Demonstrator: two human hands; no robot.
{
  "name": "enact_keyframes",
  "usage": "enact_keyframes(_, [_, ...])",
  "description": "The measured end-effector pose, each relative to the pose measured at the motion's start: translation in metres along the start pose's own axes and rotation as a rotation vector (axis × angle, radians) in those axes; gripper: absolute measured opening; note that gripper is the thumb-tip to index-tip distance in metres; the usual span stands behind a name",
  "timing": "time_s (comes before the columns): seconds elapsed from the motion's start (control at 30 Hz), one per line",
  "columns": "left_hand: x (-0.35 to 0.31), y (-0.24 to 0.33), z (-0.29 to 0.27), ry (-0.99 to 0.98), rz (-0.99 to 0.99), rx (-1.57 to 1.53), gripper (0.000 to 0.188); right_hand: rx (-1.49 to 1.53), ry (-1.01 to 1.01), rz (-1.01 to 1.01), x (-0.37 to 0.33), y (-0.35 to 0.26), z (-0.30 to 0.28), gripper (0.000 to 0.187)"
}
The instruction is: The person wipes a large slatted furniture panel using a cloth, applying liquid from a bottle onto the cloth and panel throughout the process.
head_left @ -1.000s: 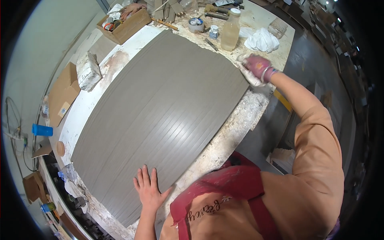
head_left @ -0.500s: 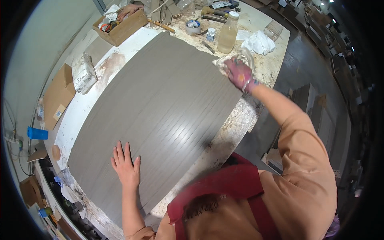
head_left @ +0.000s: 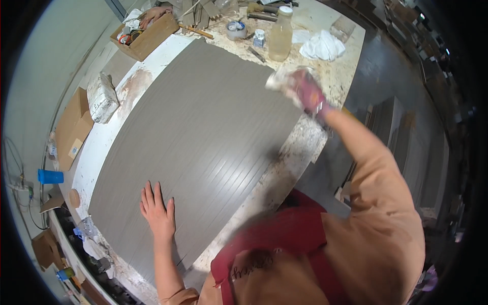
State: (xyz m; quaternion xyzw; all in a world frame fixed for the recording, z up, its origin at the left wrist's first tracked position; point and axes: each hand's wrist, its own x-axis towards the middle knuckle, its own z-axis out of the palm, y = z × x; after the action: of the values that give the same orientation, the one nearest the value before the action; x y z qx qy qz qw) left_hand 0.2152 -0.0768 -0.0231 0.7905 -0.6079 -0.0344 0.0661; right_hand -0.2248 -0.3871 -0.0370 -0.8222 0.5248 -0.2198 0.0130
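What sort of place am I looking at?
Likely a workshop: a stained bench bears a large grey panel, tools lie toward its far end, and the person wears a red apron.

— How does the grey panel (head_left: pixel 193 137) lie before you?

— Flat on the desk (head_left: pixel 335 76), broad and taking up much of its top. You see fine, nearly parallel lines running along it from lower left to upper right; whether it is one sheet or strips laid side by side, you can't tell.

— And its surface and edges?

— You have a pale sheen toward its lower right side. The far edge looks slightly ragged, and the wide lens bows the long left side.

— What about the white cloth (head_left: pixel 277 80) you hold?

— Bunched and blurred, at the panel's far right corner; contact is unclear.
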Motion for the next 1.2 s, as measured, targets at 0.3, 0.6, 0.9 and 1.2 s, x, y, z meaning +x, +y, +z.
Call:
enact_keyframes(0.3, [-0.021, 0.142, -0.011, -0.256, 0.423, -0.101, 0.078, 0.136, -0.446, 0.043, 0.002, -0.035, -0.033, 0.032])
enact_keyframes(0.6, [-0.019, 0.15, 0.005, -0.146, 0.426, -0.013, 0.071, -0.118, -0.31, -0.35, 0.022, -0.026, -0.035, 0.026])
enact_keyframes(0.9, [-0.023, 0.15, 0.005, -0.174, 0.438, 0.013, 0.07, 0.178, -0.154, 0.145, 0.054, 0.01, -0.062, 0.034])
enact_keyframes(1.2, [-0.022, 0.151, 0.007, -0.166, 0.471, 0.006, 0.066, -0.03, -0.288, -0.167, 0.027, -0.014, -0.021, 0.018])
